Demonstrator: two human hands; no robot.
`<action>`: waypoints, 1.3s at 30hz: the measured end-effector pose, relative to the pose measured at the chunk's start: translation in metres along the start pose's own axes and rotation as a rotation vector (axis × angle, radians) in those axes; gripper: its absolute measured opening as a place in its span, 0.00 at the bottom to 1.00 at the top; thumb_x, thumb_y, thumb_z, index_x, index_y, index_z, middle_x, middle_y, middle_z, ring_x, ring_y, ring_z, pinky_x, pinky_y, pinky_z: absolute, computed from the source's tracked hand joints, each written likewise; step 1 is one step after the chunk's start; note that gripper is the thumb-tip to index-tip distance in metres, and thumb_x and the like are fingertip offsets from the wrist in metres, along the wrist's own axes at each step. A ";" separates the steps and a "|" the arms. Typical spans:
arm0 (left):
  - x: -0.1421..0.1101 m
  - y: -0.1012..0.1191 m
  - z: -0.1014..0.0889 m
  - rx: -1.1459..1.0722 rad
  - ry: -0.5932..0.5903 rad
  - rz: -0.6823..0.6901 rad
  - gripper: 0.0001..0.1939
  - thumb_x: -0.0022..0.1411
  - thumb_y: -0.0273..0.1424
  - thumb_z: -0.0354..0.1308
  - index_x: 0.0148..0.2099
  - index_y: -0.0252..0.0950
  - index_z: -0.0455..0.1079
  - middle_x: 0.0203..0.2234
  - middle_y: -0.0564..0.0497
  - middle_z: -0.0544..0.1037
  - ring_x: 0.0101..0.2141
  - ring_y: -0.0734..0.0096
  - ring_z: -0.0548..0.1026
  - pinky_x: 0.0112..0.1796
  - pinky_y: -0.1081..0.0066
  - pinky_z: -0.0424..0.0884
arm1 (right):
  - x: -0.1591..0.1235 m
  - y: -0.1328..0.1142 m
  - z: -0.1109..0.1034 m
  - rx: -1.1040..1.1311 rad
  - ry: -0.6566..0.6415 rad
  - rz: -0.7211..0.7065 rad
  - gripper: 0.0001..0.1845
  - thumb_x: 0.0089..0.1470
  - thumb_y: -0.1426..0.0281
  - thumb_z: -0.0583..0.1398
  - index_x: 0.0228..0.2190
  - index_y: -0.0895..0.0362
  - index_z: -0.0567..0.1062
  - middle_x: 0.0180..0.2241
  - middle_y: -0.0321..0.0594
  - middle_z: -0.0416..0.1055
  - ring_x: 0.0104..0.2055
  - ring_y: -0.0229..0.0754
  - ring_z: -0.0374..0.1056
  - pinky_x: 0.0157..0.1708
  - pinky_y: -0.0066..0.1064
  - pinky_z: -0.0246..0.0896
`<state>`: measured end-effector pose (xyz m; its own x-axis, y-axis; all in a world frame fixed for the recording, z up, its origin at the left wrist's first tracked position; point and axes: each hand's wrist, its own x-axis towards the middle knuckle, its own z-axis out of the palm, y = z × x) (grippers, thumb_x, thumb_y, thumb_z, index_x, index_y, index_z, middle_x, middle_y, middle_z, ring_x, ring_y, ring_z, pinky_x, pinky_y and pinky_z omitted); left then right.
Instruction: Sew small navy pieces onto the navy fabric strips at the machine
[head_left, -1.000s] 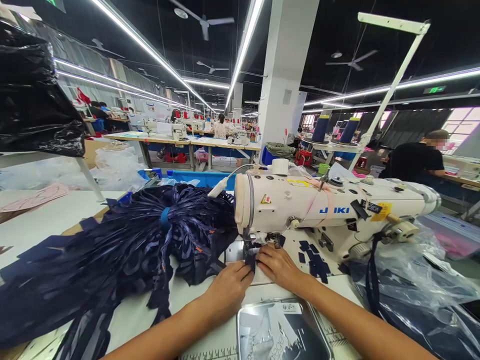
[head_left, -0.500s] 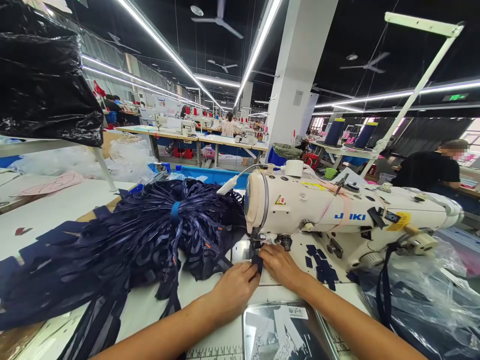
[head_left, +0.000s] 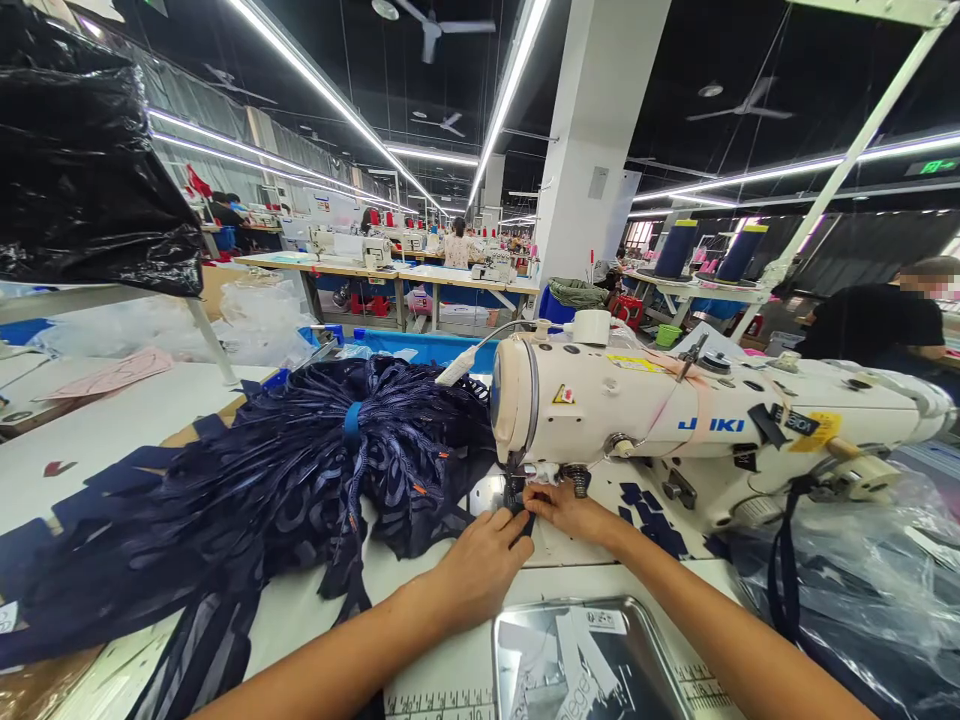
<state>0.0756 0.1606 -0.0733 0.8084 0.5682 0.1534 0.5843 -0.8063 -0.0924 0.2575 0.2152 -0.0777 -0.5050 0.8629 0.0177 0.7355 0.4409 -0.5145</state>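
Under the head of a cream sewing machine [head_left: 622, 400], both my hands meet at the presser foot, with a small piece of dark navy fabric [head_left: 528, 522] between them. My left hand [head_left: 484, 565] presses its fingertips on the near side of the fabric. Just right of the foot, my right hand [head_left: 566, 510] pinches the same fabric with bent fingers. My fingers hide most of the piece. To the left lies a big bundle of navy mesh garments [head_left: 300, 480], gathered by a blue band [head_left: 352, 424].
Small cut navy patches [head_left: 651, 518] lie on the machine bed at right. A metal tray [head_left: 592, 660] with paper labels sits in front. Clear plastic bags [head_left: 877, 570] bulge at far right. A black plastic bag [head_left: 90, 170] hangs at upper left.
My left hand has slid slightly forward and right, its fingers now covering more of the navy fabric. My right hand stays by the presser foot. The view has shifted a little.
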 end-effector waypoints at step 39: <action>0.016 0.001 0.006 -0.012 0.060 -0.142 0.13 0.53 0.17 0.49 0.41 0.28 0.69 0.41 0.41 0.73 0.43 0.58 0.71 0.46 0.60 0.67 | -0.013 0.021 0.010 -0.672 0.277 -0.513 0.21 0.54 0.81 0.50 0.48 0.59 0.69 0.48 0.47 0.68 0.44 0.46 0.69 0.39 0.38 0.68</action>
<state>0.0898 0.1703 -0.0767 0.7120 0.6661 0.2223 0.6910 -0.7208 -0.0535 0.2754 0.2106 -0.0973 -0.7815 0.5099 0.3597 0.6027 0.7660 0.2236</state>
